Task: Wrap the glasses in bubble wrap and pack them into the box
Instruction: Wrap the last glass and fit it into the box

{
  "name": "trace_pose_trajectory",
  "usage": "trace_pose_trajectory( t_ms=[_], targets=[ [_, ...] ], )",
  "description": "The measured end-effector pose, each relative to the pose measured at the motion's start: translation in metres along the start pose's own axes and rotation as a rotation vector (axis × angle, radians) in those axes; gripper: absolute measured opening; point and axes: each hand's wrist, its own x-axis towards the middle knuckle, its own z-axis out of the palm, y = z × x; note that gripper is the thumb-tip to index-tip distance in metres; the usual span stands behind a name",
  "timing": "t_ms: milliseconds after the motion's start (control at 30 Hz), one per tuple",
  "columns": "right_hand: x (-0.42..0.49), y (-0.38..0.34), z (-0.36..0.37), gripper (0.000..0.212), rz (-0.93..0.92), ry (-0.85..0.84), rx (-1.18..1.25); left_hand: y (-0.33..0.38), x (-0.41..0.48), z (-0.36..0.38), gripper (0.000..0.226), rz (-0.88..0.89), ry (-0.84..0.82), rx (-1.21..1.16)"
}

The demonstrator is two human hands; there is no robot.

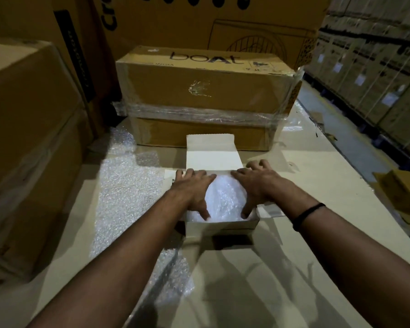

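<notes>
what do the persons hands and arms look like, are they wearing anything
No gloves, and no sleeves in view. The left hand has nothing on its wrist. The right hand has a thin black band around its wrist. No watch or rings that I can make out.

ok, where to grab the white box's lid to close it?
Pinch the tuck flap topping the lid, from above. The lid stands open behind the white box, hinged on its far wall; nothing covers that free edge.
</notes>
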Motion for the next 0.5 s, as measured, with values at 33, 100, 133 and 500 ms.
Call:
trace_pose_trajectory(
  t_ms=[33, 100, 133, 500],
  targets=[
    [-0.005, 0.007, -0.001, 0.127, 0.015, 0.025, 0.032, -0.006, -0.007, -0.003, 0.119, 0.001, 0.067, -0.035],
    [-0.01, 0.015, -0.001, 0.124, 0.02, 0.029, 0.038, -0.02, -0.018, -0.008, 0.111, -0.011, 0.129, -0.039],
    [-0.011, 0.014, 0.0, 0.121, 0.021, -0.003, 0.034, -0.025, -0.022, -0.009, 0.104, -0.017, 0.096, -0.01],
    [-0.006, 0.003, 0.014, 0.112, -0.01, -0.066, -0.022, -0.018, -0.018, 0.008, 0.055, -0.021, 0.009, 0.101]
  ],
)
